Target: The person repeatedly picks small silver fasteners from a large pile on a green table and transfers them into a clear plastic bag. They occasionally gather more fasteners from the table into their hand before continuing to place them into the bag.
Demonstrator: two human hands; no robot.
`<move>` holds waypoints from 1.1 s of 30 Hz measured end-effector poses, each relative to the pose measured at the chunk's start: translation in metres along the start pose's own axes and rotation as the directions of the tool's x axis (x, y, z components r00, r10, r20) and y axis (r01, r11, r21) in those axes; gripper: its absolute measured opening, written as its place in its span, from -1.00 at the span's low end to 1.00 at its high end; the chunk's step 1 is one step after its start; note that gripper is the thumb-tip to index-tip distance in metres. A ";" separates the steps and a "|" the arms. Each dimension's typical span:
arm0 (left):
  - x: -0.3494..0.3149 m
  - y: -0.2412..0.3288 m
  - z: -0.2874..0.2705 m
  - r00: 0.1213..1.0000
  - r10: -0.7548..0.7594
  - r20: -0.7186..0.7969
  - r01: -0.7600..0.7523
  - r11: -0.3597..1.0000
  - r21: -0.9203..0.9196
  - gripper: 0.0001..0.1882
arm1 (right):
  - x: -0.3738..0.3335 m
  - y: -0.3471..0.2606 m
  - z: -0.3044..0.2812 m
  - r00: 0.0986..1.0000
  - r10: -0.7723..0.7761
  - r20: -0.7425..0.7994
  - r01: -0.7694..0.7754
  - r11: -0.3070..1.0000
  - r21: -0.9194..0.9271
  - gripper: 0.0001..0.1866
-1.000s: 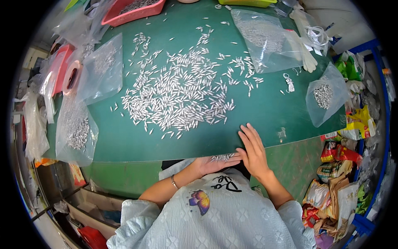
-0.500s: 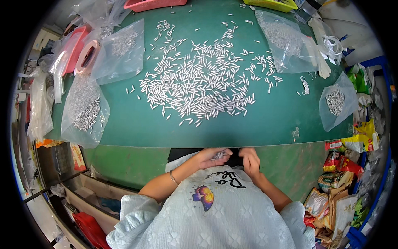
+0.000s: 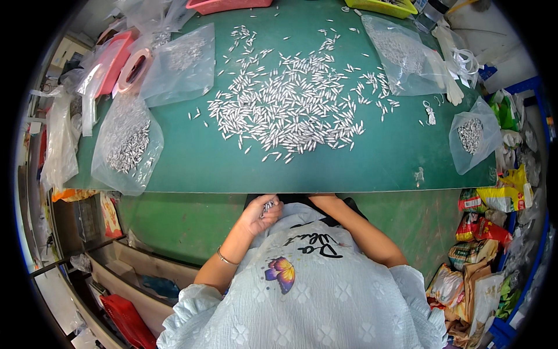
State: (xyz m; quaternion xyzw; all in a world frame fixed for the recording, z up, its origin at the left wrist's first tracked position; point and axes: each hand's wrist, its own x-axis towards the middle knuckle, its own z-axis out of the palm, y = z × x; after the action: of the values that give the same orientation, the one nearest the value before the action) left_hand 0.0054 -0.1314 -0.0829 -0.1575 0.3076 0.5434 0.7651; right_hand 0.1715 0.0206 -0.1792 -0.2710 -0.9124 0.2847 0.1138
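Note:
My left hand (image 3: 264, 214) is in front of the table's near edge, its fingers curled around several small silver spindle-shaped metal pieces (image 3: 268, 206). The right hand reaches under the table edge; only the wrist (image 3: 326, 201) and forearm show, and its fingers are hidden. On the green table (image 3: 192, 168) lies a broad loose pile of the same kind of silver pieces (image 3: 285, 110), with strays around its edges.
Clear plastic bags with small metal parts lie at left (image 3: 129, 145), upper left (image 3: 180, 58), upper right (image 3: 401, 55) and right (image 3: 472, 136). A tape roll (image 3: 133, 71) lies by a pink tray (image 3: 113, 61). A yellow-green basket (image 3: 383, 7) stands at the back.
My left hand has moved left and away from the right hand, still closed on the pieces. My right hand has slid forward under the table edge. The whole view has shifted slightly.

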 end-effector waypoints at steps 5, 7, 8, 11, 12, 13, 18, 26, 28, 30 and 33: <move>0.003 -0.001 -0.008 0.999 0.008 0.039 -0.007 1.000 -0.020 -0.72 | 0.005 -0.014 -0.014 0.990 0.092 0.103 -0.092 0.996 0.002 -0.47; 0.004 -0.003 -0.009 0.999 0.006 0.034 -0.005 1.000 -0.016 -0.71 | 0.005 -0.021 -0.014 0.971 0.132 0.199 -0.120 0.990 -0.073 -0.46; 0.005 -0.005 -0.008 1.000 0.006 0.025 -0.006 1.000 -0.016 -0.70 | 0.005 -0.023 -0.013 0.971 0.130 0.198 -0.115 0.990 -0.082 -0.45; 0.005 -0.008 -0.003 1.000 0.002 -0.004 -0.002 1.000 -0.029 -0.68 | 0.003 -0.025 -0.006 0.970 0.146 0.195 -0.127 0.986 -0.111 -0.44; 0.003 -0.008 -0.002 1.000 -0.002 -0.017 0.001 0.999 -0.033 -0.67 | 0.006 -0.019 0.004 0.967 0.169 0.191 -0.147 0.982 -0.122 -0.44; 0.003 -0.006 -0.003 1.000 -0.003 -0.009 0.002 0.999 -0.040 -0.67 | 0.011 -0.013 0.013 0.964 0.191 0.187 -0.168 0.977 -0.133 -0.43; -0.004 -0.004 -0.022 0.999 0.037 0.032 -0.033 0.993 -0.111 -0.65 | 0.018 0.001 0.002 0.975 0.069 0.213 -0.083 0.995 0.054 -0.63; -0.020 -0.005 -0.051 0.982 0.148 0.114 -0.121 0.969 -0.215 -0.63 | 0.014 0.078 0.030 0.947 0.027 -0.321 0.048 0.974 0.222 -0.63; -0.024 -0.005 -0.057 0.976 0.165 0.140 -0.131 0.965 -0.227 -0.64 | 0.010 0.079 0.025 0.939 0.052 -0.340 0.026 0.975 0.220 -0.62; -0.026 -0.005 -0.061 0.976 0.162 0.148 -0.122 0.962 -0.245 -0.64 | 0.009 0.078 0.022 0.931 0.105 -0.349 -0.006 0.962 0.273 -0.60; -0.032 -0.008 -0.065 0.973 0.185 0.136 -0.148 0.958 -0.247 -0.64 | 0.012 0.064 0.006 0.935 0.281 -0.218 -0.135 0.848 0.513 -0.56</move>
State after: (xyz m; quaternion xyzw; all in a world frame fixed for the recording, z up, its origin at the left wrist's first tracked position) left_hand -0.0140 -0.1955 -0.1126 -0.1769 0.1919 0.6492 0.7144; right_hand 0.1874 0.0687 -0.2211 -0.3695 -0.7490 0.4752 0.2768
